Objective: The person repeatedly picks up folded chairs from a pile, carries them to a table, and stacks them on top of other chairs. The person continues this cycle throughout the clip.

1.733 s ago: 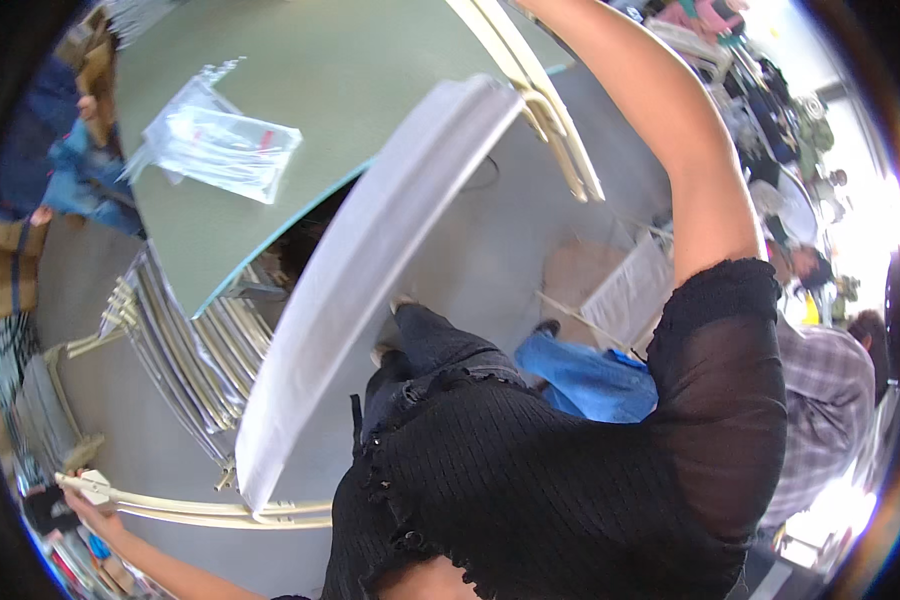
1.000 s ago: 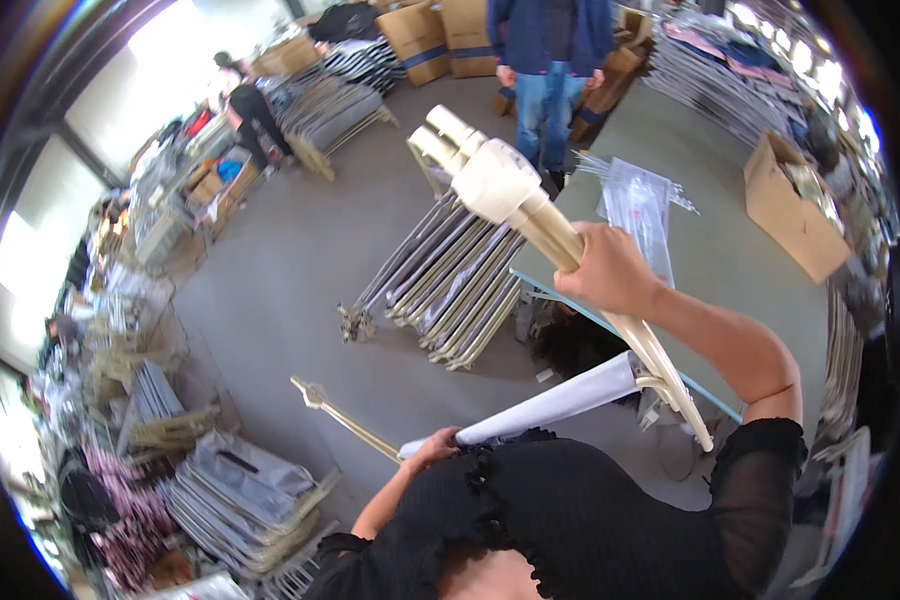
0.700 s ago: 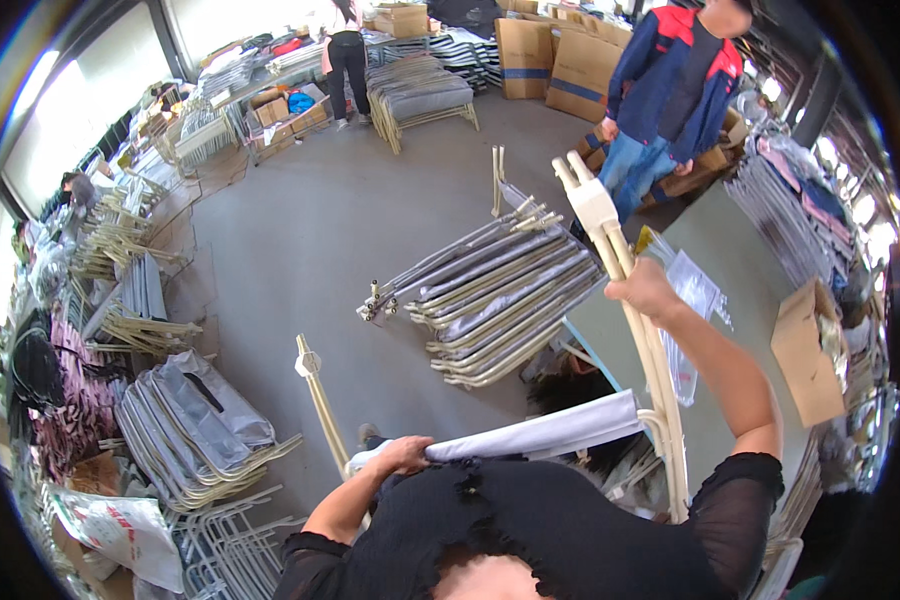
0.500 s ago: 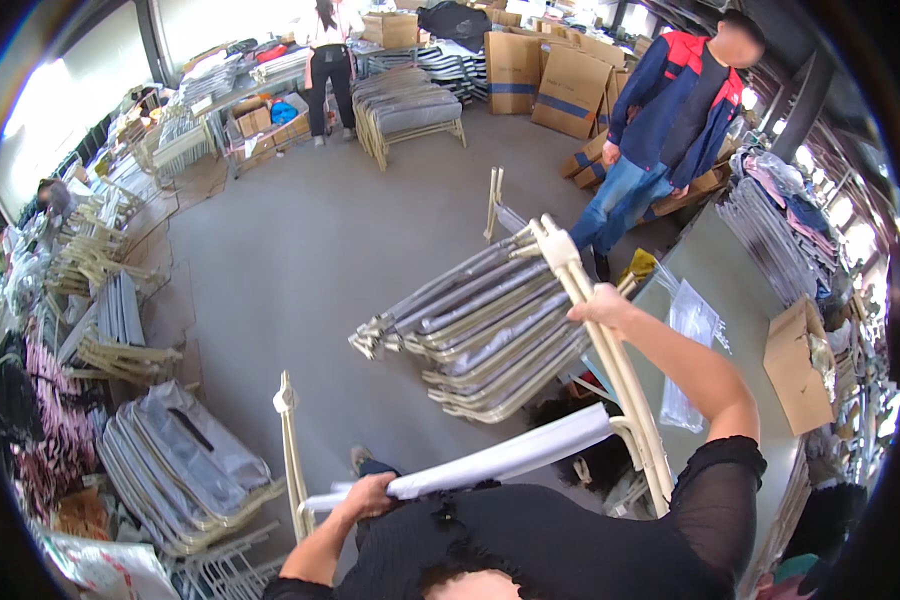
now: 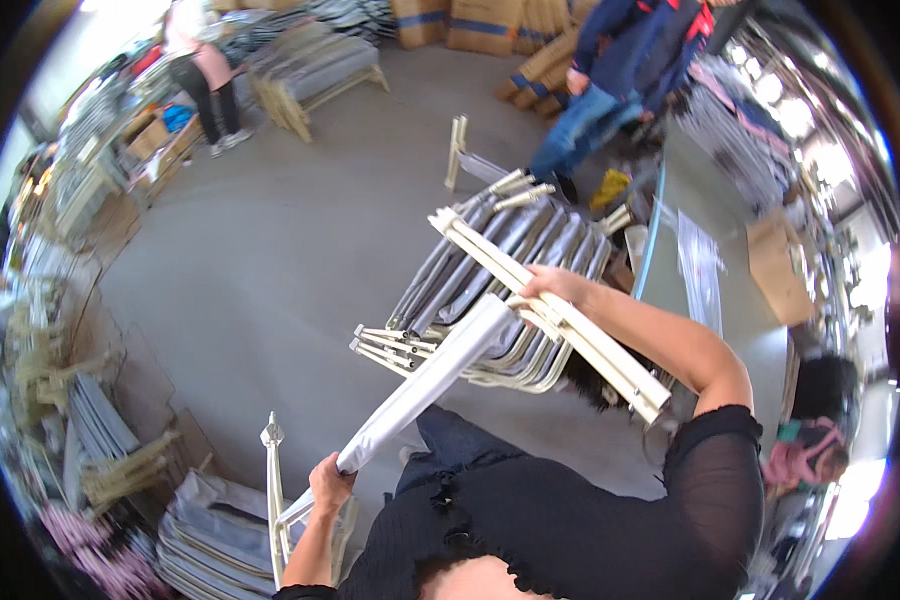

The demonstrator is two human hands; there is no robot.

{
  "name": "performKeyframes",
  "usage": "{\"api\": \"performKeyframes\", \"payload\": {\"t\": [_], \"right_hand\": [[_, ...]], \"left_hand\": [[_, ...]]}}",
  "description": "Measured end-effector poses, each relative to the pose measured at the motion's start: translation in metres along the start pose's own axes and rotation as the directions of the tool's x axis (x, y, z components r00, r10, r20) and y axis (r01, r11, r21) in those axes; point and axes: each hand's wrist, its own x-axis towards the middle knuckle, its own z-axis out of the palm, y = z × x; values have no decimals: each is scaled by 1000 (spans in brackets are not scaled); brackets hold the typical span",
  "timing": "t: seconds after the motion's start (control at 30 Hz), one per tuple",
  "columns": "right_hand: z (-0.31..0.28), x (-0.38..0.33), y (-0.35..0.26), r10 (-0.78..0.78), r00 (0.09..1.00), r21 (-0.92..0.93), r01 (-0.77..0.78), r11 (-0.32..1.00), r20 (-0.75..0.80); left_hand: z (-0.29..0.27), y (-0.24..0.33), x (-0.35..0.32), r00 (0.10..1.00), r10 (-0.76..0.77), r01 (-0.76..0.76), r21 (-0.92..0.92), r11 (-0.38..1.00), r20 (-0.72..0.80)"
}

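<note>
Fingers wrapping: right hand (image 5: 553,287) gripping frame (image 5: 550,318), now lowered flatter; left hand (image 5: 332,482) clutching fabric (image 5: 425,385). Brown boxes (image 5: 490,20) sitting at 12; carton (image 5: 778,265) at 3.

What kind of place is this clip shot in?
Probably a workshop or warehouse floor for folding furniture: stacks of folded cream frames with grey fabric lie on a bare concrete floor, cardboard boxes line the far wall, and other people work nearby.
</note>
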Motion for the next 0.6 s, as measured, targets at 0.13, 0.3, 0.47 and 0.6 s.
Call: {"api": "performKeyframes", "payload": {"t": [0.13,0.3,0.47,0.6], "right_hand": [[-22,40,-6,-63,996,157,72,985,-65],[-42,103,21,-324,938,464,234,854,123],[4,144,53,-202,862,546,459,701,-465],[68,145,76,-186,902,438,359,824,-389]], "left_hand": [[-16,-13,57,998,52,-53,-30,998,-21],[-32,-32,92,997,-18,6,148,989,79],[-50,-21,183,981,-72,53,106,993,181],[-54,-57,272,982,116,-131,99,986,148]]}}
